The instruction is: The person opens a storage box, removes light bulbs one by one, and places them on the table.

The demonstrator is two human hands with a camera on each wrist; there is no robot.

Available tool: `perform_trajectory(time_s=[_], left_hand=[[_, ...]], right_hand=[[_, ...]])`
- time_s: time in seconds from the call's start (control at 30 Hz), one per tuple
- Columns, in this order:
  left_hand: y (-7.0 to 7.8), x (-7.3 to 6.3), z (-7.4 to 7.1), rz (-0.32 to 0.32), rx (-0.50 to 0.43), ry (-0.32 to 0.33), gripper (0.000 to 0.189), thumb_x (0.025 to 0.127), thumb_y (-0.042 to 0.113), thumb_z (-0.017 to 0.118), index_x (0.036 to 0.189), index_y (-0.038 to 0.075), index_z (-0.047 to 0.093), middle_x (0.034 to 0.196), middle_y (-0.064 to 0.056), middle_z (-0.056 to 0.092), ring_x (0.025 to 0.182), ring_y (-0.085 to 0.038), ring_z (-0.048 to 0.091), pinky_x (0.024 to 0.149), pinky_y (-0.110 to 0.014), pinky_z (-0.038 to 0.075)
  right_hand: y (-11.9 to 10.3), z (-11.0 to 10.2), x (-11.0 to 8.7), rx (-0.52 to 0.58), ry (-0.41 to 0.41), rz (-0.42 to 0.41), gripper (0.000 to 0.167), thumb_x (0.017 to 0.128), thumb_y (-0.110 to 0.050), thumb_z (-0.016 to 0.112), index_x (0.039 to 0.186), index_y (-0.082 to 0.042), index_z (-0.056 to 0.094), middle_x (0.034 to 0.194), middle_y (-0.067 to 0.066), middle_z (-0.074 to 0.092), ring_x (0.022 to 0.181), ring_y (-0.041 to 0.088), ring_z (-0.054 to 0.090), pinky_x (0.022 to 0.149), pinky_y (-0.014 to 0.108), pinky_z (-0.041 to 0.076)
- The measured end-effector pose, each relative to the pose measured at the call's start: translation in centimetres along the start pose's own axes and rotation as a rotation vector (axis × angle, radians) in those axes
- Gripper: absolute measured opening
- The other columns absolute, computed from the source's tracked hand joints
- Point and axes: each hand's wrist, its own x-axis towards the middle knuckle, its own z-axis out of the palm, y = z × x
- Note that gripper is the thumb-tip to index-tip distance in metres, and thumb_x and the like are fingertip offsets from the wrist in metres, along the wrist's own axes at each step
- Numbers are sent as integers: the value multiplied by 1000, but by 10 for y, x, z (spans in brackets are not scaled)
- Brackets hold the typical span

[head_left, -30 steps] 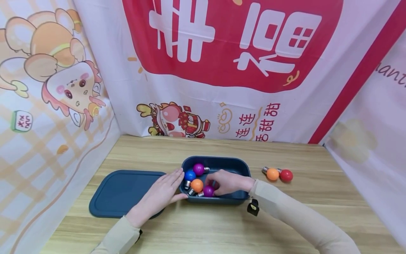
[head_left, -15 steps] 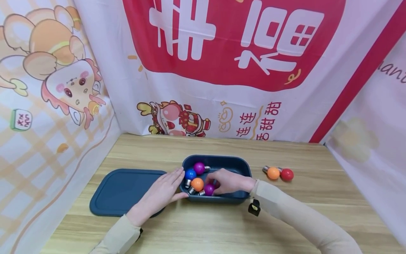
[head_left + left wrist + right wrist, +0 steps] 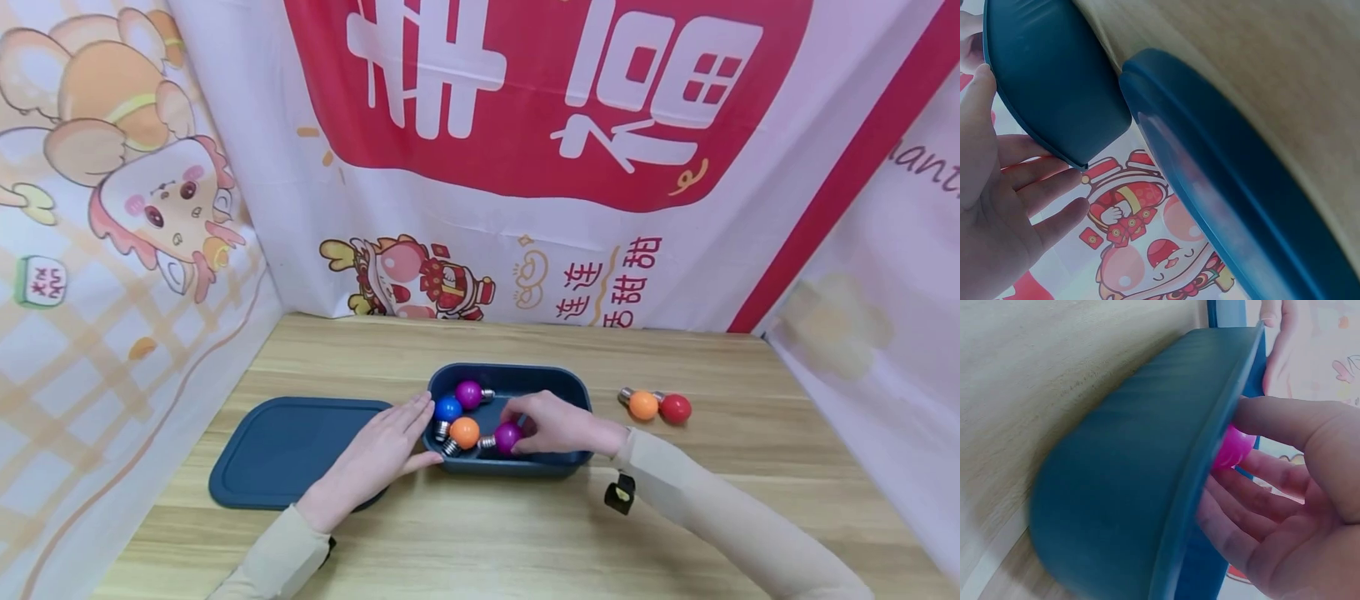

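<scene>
A dark blue rectangular box [image 3: 562, 375] stands on the table with several small coloured light bulbs inside. My right hand [image 3: 551, 423] reaches into it and holds a purple bulb [image 3: 507, 437] by its round end, metal base pointing left. In the right wrist view the thumb and fingers lie around this bulb [image 3: 1235, 447], partly hidden by the box wall. My left hand [image 3: 378, 446] rests against the box's left end, fingers extended, thumb at the near rim. At the box's left side lie a second purple bulb [image 3: 468, 394], a blue bulb [image 3: 447, 408] and an orange bulb [image 3: 464, 432].
Left of the box a flat dark blue lid [image 3: 288, 450] lies on the table, partly under the left forearm. Another orange bulb [image 3: 642, 406] and a red bulb [image 3: 676, 408] lie side by side to the right. Printed cloth walls [image 3: 525, 250] enclose the back and sides.
My right hand has shifted a little right and back inside the box, and the purple bulb in it has moved away from the orange one. My left hand stays at the box's end.
</scene>
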Motion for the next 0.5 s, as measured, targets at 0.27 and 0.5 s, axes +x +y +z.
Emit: perform_trajectory(time_s=[0.27, 0.5], left_hand=[[0, 0, 0, -14, -7, -23, 77, 88, 59, 62, 139, 1, 56, 146, -16, 55, 133, -27, 57, 104, -45, 51], [0, 0, 1, -7, -11, -11, 77, 89, 59, 62, 139, 0, 56, 145, -16, 56, 132, -28, 58, 103, -45, 52]], right_hand=[[3, -9, -22, 5, 123, -8, 32, 87, -18, 77, 114, -6, 66, 108, 9, 71, 86, 19, 69, 80, 37, 61], [11, -12, -38, -24, 178, 54, 33, 86, -21, 78, 114, -9, 66, 110, 6, 71, 91, 18, 69, 82, 36, 61]])
